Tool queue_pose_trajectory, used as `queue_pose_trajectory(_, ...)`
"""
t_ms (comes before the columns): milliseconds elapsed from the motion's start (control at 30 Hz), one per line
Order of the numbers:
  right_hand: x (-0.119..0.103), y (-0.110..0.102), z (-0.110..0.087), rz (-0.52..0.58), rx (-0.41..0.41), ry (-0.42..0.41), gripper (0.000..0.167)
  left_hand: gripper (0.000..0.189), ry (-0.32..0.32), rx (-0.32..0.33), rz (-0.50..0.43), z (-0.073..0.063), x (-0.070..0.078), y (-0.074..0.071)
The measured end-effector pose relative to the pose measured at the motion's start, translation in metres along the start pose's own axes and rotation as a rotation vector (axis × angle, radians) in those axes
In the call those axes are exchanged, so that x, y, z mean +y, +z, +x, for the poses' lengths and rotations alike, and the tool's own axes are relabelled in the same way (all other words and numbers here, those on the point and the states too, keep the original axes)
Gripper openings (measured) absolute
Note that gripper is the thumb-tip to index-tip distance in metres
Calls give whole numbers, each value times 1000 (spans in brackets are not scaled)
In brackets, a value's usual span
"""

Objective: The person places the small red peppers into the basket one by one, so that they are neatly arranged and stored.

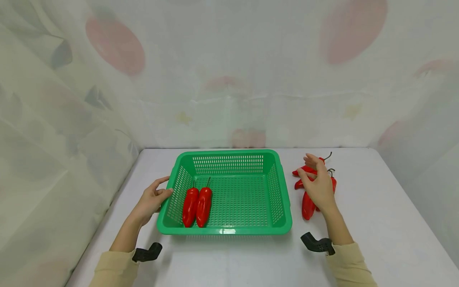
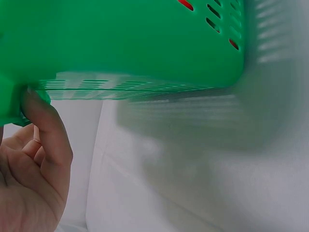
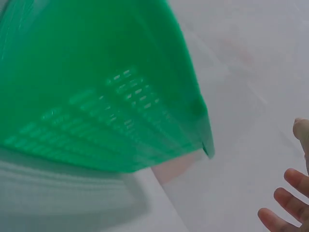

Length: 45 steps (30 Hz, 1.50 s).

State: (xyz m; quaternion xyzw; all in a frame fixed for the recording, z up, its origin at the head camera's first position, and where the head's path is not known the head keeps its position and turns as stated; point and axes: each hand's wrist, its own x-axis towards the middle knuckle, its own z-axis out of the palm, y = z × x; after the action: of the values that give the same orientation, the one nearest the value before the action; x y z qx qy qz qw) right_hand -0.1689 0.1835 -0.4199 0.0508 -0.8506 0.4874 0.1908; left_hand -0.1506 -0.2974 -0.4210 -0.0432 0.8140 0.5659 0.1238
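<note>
A green plastic basket (image 1: 226, 230) with slotted walls stands on the white table. Two red chili peppers lie side by side at its left end, the left one (image 1: 190, 208) touching the right one (image 1: 204, 206). My left hand (image 1: 150, 202) holds the basket's left rim between thumb and fingers; in the left wrist view a finger (image 2: 52, 130) bends up against the rim. To the right of the basket, my right hand (image 1: 318, 184) hovers over several red peppers (image 1: 307, 206), its fingers apart and nothing visible in them. The hand partly hides that pile.
Behind the table (image 1: 373, 207) hangs a pale patterned cloth (image 1: 279, 71), which continues along the left side (image 1: 53, 139). A black wrist-worn camera (image 1: 148, 252) sits at the left cuff, another black camera (image 1: 317, 244) at the right cuff.
</note>
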Motion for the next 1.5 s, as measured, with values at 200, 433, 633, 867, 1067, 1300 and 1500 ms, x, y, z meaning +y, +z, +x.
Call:
queue_pose_trajectory(200, 17, -11, -5, -55, 77, 55, 56, 60, -7, -14, -28, -6, 11, 2)
queue_pose_trajectory(433, 35, -23, -5, -88, 121, 165, 57, 62, -3, -6, -12, -2, 2, 0)
queue_pose_trajectory(633, 46, -32, -3, -94, 135, 237, 57, 64, -5, 10, 0, 2, -4, 0)
queue_pose_trajectory(867, 58, -38, -4, -122, 99, 279, 62, 62, -8, 20, 0, 2, -6, 0)
queue_pose_trajectory(1067, 68, -38, -7, -171, 63, 332, 67, 63, -1, 16, -4, 3, -6, 0)
queue_pose_trajectory(1300, 73, -37, -9, -177, 51, 381, 68, 62, -5, 13, -6, 2, -4, 0)
queue_pose_trajectory(1500, 76, -36, -11, -201, 34, 434, 68, 63, 0, 4, -3, 2, -4, 0)
